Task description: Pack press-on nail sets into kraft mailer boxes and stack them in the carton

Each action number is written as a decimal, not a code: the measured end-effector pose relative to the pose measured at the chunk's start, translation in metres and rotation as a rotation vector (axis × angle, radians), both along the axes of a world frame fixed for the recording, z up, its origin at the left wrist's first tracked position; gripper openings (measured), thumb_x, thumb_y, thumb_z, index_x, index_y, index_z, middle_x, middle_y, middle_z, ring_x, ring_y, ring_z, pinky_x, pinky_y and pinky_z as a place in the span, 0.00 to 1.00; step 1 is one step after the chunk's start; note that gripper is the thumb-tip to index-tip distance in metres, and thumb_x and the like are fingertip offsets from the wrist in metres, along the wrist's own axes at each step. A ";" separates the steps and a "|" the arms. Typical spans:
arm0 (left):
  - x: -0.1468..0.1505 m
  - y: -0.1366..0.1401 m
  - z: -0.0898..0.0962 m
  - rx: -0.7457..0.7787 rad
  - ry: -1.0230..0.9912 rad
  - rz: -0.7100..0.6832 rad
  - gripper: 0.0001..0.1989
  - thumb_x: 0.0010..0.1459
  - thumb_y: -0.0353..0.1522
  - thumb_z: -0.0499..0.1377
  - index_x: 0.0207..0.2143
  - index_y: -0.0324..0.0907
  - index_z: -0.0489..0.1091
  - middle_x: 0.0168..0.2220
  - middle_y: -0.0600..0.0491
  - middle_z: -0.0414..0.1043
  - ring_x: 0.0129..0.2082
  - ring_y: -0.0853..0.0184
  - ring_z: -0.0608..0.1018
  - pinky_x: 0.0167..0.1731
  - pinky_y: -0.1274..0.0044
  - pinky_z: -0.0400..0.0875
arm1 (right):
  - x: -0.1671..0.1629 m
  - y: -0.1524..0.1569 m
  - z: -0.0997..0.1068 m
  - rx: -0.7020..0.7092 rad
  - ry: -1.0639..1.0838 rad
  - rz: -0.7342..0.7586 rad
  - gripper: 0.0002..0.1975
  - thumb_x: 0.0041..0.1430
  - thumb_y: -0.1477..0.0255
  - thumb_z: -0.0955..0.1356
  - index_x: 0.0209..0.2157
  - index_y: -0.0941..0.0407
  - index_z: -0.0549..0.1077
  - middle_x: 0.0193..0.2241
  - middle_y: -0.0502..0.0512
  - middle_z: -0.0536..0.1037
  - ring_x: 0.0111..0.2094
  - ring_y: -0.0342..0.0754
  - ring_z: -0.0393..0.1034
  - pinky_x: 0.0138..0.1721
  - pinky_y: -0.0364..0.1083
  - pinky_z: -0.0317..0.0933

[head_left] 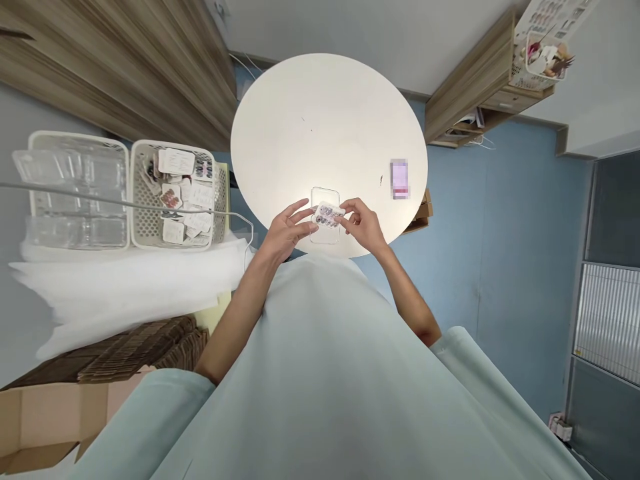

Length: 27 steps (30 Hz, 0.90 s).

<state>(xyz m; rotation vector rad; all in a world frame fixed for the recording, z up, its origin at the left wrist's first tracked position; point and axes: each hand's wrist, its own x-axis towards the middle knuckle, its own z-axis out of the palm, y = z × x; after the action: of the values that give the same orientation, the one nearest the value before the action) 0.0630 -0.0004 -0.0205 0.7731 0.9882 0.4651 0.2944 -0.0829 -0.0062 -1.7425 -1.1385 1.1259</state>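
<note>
A small white card of press-on nails (329,215), with dark, glossy oval nails in rows, is held slightly tilted between my two hands. At its left edge, my left hand (286,233) grips with thumb and a finger while the index finger stretches out past it. My right hand (363,225) pinches the card's right side. Directly below lies a clear plastic box (325,193) on the round white table (320,120), close to the edge nearest my body. The card and fingers partly cover the box.
To the left, one white basket (173,241) holds more nail cards; another basket (75,137) contains clear plastic boxes (75,230). White sheeting (135,280) lies before them. A blurred pinkish rectangle (399,179) rests on the table's right. A cable (190,210) crosses the left side.
</note>
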 end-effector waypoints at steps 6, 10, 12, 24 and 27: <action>-0.004 -0.005 -0.001 0.047 0.002 -0.002 0.45 0.48 0.38 0.80 0.69 0.49 0.73 0.69 0.39 0.75 0.65 0.47 0.80 0.66 0.56 0.78 | -0.003 -0.006 0.003 0.028 -0.100 0.113 0.14 0.69 0.57 0.74 0.51 0.48 0.79 0.45 0.50 0.81 0.30 0.45 0.72 0.40 0.48 0.69; -0.007 -0.006 0.001 0.041 -0.006 0.017 0.45 0.48 0.38 0.81 0.68 0.48 0.73 0.70 0.39 0.74 0.63 0.48 0.81 0.64 0.58 0.79 | -0.009 -0.008 0.012 0.054 -0.224 0.202 0.10 0.72 0.63 0.72 0.52 0.49 0.78 0.46 0.52 0.79 0.32 0.46 0.73 0.42 0.48 0.68; -0.007 -0.006 0.001 0.036 -0.014 0.034 0.45 0.48 0.37 0.81 0.68 0.47 0.74 0.70 0.39 0.74 0.63 0.49 0.82 0.63 0.59 0.80 | -0.012 -0.009 0.016 0.047 -0.286 0.245 0.10 0.74 0.65 0.71 0.53 0.49 0.78 0.48 0.53 0.78 0.34 0.46 0.74 0.42 0.48 0.68; -0.017 -0.013 -0.004 0.023 -0.063 0.072 0.42 0.49 0.34 0.80 0.67 0.48 0.75 0.71 0.42 0.73 0.66 0.51 0.80 0.59 0.67 0.83 | -0.026 -0.013 0.017 0.076 -0.436 0.266 0.13 0.78 0.62 0.69 0.56 0.50 0.81 0.50 0.57 0.77 0.38 0.47 0.73 0.39 0.47 0.69; -0.019 -0.015 -0.005 0.005 -0.081 0.080 0.42 0.49 0.32 0.80 0.67 0.47 0.75 0.72 0.42 0.72 0.66 0.51 0.80 0.58 0.68 0.84 | -0.023 -0.008 0.012 0.103 -0.306 0.087 0.18 0.75 0.53 0.71 0.53 0.50 0.83 0.46 0.56 0.79 0.37 0.47 0.73 0.41 0.47 0.71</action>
<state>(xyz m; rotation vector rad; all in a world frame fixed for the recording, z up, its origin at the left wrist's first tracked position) 0.0437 -0.0157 -0.0251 0.7156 0.9455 0.5636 0.2713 -0.0910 0.0062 -1.8408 -1.4423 0.8523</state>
